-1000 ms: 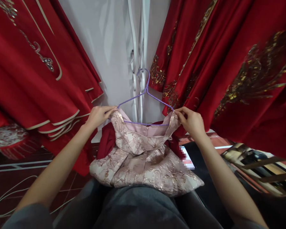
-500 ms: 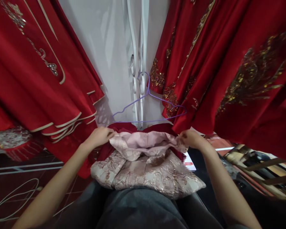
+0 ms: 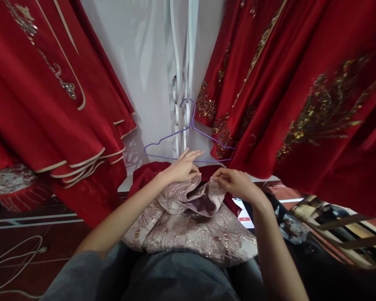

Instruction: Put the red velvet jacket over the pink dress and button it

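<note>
A pale pink brocade garment (image 3: 203, 236) with a metallic pattern lies across my lap. My left hand (image 3: 184, 167) pinches its upper edge between thumb and finger, with the other fingers stretched out. Right of it, my right hand (image 3: 233, 182) pinches the same edge. Between the two hands the edge sags in a loop and shows the plain mauve inner side. Dark red cloth (image 3: 148, 173) lies behind the garment. A purple wire hanger (image 3: 167, 137) hangs just beyond my hands, partly covered by my left fingers.
Red embroidered garments hang at the left (image 3: 90, 125) and right (image 3: 257, 125), close to my arms. A white ornate frame (image 3: 175, 54) stands against the pale wall. A lit phone screen (image 3: 244, 215) is beside my right forearm. A white cable (image 3: 28, 255) lies on the tiled floor.
My hands have come together from the garment's two ends, the left moving farthest, to the right. The stretched upper edge has folded into a loop.
</note>
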The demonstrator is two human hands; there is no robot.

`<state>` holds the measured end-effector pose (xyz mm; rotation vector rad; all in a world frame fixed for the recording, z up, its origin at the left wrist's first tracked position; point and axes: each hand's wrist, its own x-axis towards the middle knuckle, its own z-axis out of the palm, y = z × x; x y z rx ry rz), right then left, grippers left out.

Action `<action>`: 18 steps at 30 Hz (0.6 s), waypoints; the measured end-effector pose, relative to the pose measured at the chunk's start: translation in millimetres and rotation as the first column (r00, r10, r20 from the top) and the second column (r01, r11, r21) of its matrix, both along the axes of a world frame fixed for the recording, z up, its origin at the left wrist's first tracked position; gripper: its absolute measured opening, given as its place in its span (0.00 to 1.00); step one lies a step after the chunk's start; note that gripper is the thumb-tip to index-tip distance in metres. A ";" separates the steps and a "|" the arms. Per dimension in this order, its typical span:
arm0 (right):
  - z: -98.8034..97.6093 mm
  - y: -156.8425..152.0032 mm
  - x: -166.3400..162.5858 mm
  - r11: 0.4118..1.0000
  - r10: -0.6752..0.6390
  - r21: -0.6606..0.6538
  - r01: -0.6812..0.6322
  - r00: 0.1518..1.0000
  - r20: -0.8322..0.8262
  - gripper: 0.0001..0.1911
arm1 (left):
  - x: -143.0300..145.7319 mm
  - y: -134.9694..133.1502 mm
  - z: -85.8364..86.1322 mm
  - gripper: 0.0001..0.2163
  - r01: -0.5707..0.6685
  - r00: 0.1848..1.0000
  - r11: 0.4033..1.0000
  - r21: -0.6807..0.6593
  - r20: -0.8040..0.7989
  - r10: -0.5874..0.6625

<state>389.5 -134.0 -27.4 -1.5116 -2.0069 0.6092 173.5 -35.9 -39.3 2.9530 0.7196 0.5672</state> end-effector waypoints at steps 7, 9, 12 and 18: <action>-14.3 18.1 24.6 0.975 -0.075 0.202 0.086 0.995 -0.060 0.10 | 1.1 -7.7 -38.4 0.07 -0.035 0.999 0.996 -0.077 0.018 0.036; -20.0 24.2 41.5 0.963 -0.158 0.200 0.183 0.978 -0.134 0.11 | -6.3 -14.5 -38.5 0.08 -0.021 0.998 0.996 -0.092 0.055 0.026; -26.5 27.5 70.7 0.931 -0.295 0.159 0.327 0.935 -0.198 0.13 | -14.7 -24.1 -34.3 0.09 -0.011 0.997 0.993 -0.113 0.078 0.020; -34.7 24.7 114.1 0.847 -0.448 0.248 0.471 0.882 -0.145 0.09 | -14.7 -30.2 -31.0 0.09 -0.009 0.993 0.992 -0.124 0.118 0.024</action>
